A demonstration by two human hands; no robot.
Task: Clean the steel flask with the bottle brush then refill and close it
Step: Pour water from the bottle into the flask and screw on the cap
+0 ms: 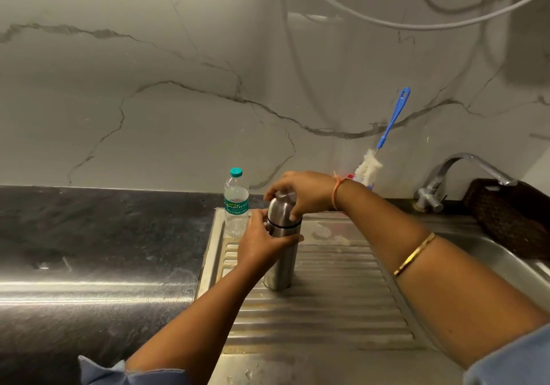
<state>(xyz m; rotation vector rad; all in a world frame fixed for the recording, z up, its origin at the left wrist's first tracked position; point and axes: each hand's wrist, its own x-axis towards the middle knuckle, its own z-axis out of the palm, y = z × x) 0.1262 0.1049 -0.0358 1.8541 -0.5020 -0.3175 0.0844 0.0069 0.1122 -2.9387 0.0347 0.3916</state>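
A steel flask (283,261) stands upright on the ribbed steel drainboard (333,304). My left hand (262,240) grips its body just below the black ring. My right hand (300,190) comes from above, fingers curled round the flask's steel cap (284,206), which sits on top of the flask. A bottle brush (384,143) with a blue handle and white bristles stands behind my right wrist, leaning on the marble wall.
A clear plastic water bottle (236,203) with a teal cap stands just left of the flask. A steel tap (455,176) and sink basin (506,253) lie to the right, with a dark woven basket (512,215). Black countertop (98,250) spreads to the left.
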